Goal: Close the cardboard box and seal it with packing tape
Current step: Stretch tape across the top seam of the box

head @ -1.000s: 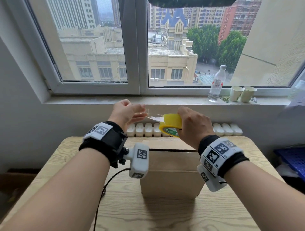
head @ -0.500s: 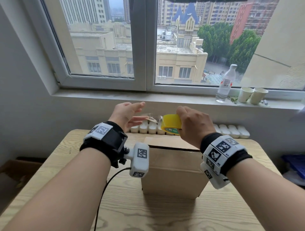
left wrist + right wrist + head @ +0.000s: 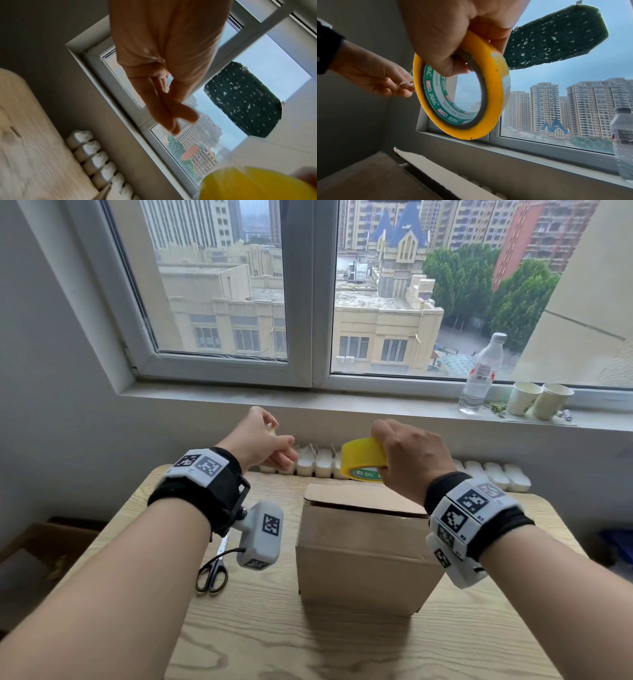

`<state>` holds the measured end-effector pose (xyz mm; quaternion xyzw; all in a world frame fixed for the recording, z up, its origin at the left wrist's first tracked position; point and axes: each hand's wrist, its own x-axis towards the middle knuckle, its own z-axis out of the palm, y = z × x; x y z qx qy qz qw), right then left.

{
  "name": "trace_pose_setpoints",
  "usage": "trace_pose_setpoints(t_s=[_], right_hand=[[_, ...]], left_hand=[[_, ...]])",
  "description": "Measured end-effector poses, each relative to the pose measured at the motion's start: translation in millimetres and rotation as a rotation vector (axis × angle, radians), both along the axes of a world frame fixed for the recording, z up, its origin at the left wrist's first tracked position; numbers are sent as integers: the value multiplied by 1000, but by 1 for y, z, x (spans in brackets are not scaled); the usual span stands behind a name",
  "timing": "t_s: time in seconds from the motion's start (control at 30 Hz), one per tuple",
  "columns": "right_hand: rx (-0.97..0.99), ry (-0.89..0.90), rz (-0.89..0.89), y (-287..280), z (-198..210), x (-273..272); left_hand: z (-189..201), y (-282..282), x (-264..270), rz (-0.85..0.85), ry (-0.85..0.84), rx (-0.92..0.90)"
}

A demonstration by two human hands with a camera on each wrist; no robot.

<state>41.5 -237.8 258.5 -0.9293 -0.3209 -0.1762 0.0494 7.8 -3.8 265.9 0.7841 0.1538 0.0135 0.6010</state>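
Note:
A closed brown cardboard box (image 3: 363, 553) stands mid-table, its top flaps down and showing no tape. Above its far edge my right hand (image 3: 382, 455) grips a yellow roll of packing tape (image 3: 361, 457), thumb through the core in the right wrist view (image 3: 462, 94). To the left, my left hand (image 3: 286, 451) pinches the free end of the tape (image 3: 406, 83) between thumb and fingers. A clear strip runs from those fingertips (image 3: 173, 121) to the roll (image 3: 248, 186). Both hands hover above the box without touching it.
Black-handled scissors (image 3: 212, 573) lie on the wooden table (image 3: 260, 638) left of the box. A white radiator (image 3: 318, 463) runs behind the table. On the window sill at the right stand a water bottle (image 3: 479, 374) and two paper cups (image 3: 537, 400).
My left hand has moved left, away from the roll, drawing out a length of tape. My right hand keeps its hold on the roll. The scissors have come into view.

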Motion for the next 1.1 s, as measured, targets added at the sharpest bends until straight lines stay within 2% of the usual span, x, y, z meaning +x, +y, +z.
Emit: trace_pose_setpoints(t_s=[0.1, 0.2, 0.43, 0.5, 0.67, 0.73, 0.83, 1.0, 1.1], right_hand=[[-14, 16, -8, 1, -2, -1], [-31, 28, -11, 1, -2, 1], [-68, 21, -23, 3, 1, 2], [-84, 22, -19, 4, 1, 2], [-90, 26, -23, 5, 2, 1], [-91, 26, -30, 6, 2, 2], [-82, 26, -36, 6, 2, 2], [-69, 36, -31, 6, 1, 2], [-64, 41, -20, 11, 0, 3]], left_hand=[[1, -1, 0, -52, -24, -49], [3, -7, -1, -73, -51, -244], [0, -5, 5, -129, 82, -463], [1, -6, 5, -131, 86, -417], [-5, -9, 5, -129, 1, -159], [-10, -6, 7, -92, -22, -130], [-15, -2, 8, -29, -40, -175], [-13, -8, 9, -64, -32, -347], [-13, -18, 11, -40, -46, -390]])
